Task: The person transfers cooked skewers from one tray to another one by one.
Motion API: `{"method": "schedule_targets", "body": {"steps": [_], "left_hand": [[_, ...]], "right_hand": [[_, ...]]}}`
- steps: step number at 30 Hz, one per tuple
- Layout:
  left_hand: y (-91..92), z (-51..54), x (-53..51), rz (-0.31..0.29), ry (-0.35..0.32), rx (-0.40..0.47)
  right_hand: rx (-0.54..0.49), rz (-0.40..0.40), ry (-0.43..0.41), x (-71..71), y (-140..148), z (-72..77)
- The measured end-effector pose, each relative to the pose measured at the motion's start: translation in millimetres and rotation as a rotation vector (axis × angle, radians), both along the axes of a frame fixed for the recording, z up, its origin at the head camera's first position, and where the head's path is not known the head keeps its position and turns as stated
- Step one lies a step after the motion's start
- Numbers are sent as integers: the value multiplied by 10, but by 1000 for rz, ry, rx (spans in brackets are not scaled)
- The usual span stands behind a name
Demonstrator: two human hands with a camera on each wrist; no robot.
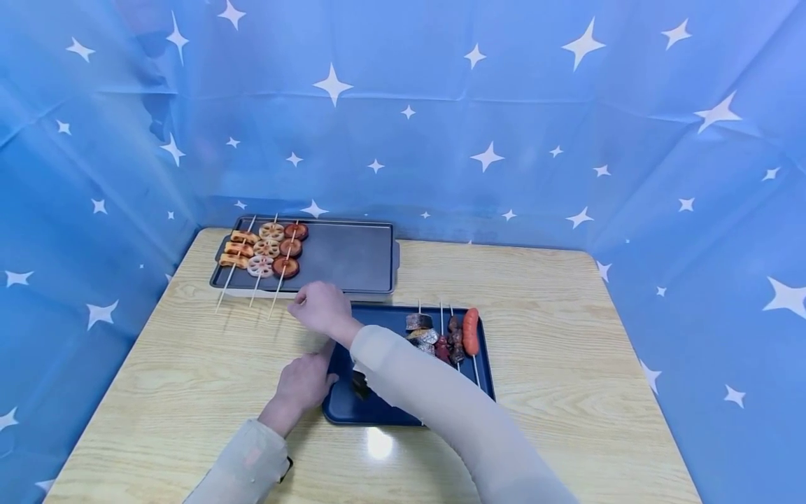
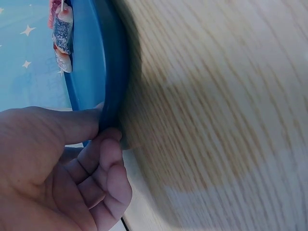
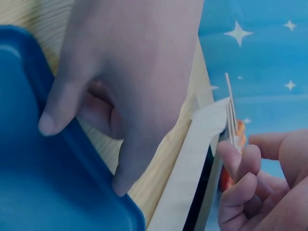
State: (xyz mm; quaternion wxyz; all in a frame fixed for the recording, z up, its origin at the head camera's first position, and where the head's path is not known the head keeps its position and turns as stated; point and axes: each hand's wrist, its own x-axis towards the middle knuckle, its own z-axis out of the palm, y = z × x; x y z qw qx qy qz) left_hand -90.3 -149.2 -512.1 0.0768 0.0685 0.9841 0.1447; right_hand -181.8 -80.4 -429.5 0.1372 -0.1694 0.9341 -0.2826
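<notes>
My left hand [image 1: 305,381] pinches the left rim of a dark blue tray [image 2: 89,62], thumb inside and fingers outside. Beyond it, my right hand [image 1: 321,306] hovers between that tray and a grey griddle plate [image 1: 346,255]; its fingers [image 3: 240,187] are loosely curled, with nothing seen between them. On the plate's left side lie three skewers: yellowish browned blocks [image 1: 239,248], lotus root slices [image 1: 266,248] and brown round slices [image 1: 290,248]. Their stick ends overhang the near edge. The blue tray bears silver-skinned fish pieces [image 1: 420,329], dark meat chunks [image 1: 456,339] and a sausage skewer [image 1: 471,332].
The wooden table [image 1: 567,364] carries both trays. A blue star-patterned curtain [image 1: 403,126] surrounds its back and sides. My right sleeve [image 1: 441,406] crosses over the blue tray and hides part of it; a small black item [image 1: 360,385] shows beside the sleeve.
</notes>
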Motion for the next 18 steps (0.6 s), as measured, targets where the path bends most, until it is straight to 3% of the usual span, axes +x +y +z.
{"method": "schedule_targets", "body": {"steps": [9, 18], "left_hand": [[-11, -7, 21, 2, 50, 8], [-10, 14, 22, 18, 61, 23]], "right_hand": [[-26, -76, -77, -57, -208, -92], [2, -108, -87, -84, -348, -139]]}}
